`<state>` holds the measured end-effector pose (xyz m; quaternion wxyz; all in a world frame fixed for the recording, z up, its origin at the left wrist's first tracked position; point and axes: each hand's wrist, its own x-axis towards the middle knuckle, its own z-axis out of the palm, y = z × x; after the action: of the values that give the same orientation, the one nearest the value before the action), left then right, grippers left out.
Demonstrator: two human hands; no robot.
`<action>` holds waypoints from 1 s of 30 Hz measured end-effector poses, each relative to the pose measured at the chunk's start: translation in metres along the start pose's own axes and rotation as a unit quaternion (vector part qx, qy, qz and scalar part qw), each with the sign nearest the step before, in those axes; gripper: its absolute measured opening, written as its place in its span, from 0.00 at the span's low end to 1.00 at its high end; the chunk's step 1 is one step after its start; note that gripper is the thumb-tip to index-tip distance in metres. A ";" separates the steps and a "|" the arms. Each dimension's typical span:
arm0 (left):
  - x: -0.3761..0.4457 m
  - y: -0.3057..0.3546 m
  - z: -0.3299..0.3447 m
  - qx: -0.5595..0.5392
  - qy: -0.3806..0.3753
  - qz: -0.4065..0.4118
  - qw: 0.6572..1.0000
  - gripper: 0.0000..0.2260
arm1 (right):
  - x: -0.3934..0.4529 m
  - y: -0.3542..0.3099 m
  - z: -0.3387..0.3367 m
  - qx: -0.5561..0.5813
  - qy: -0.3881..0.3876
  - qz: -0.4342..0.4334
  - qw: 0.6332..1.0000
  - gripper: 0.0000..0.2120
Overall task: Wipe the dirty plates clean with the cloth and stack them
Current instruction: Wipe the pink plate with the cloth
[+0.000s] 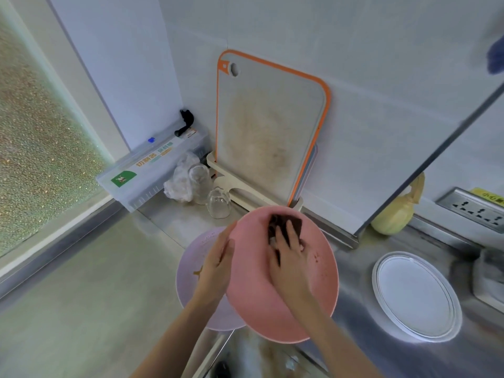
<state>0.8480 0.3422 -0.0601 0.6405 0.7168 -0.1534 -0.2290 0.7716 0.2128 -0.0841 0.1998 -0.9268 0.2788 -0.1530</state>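
A pink plate (313, 290) is held tilted above the steel counter, with brown specks on its right side. My left hand (215, 266) grips its left rim. My right hand (290, 257) presses a dark brown cloth (283, 222) flat against the plate's upper face. Under the pink plate, a lilac plate (191, 268) lies on the counter with an orange-brown smear near my left wrist. White plates (414, 296) sit stacked on the counter to the right.
An orange-edged cutting board (267, 126) leans in a rack against the wall. Two upturned glasses (218, 203) and a crumpled bag stand behind the plates. A film dispenser box (152, 170) is at the left, a yellow bag (395, 214) and a socket strip (474, 208) at the right.
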 end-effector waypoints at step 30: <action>0.011 0.008 0.016 0.021 0.095 0.054 0.994 0.16 | -0.050 0.025 0.007 -0.111 0.051 0.188 0.975 0.20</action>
<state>0.8494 0.3215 -0.0548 0.6487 0.7390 -0.1353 -0.1214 0.7229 0.2247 -0.1098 0.1067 -0.8649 0.4734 -0.1278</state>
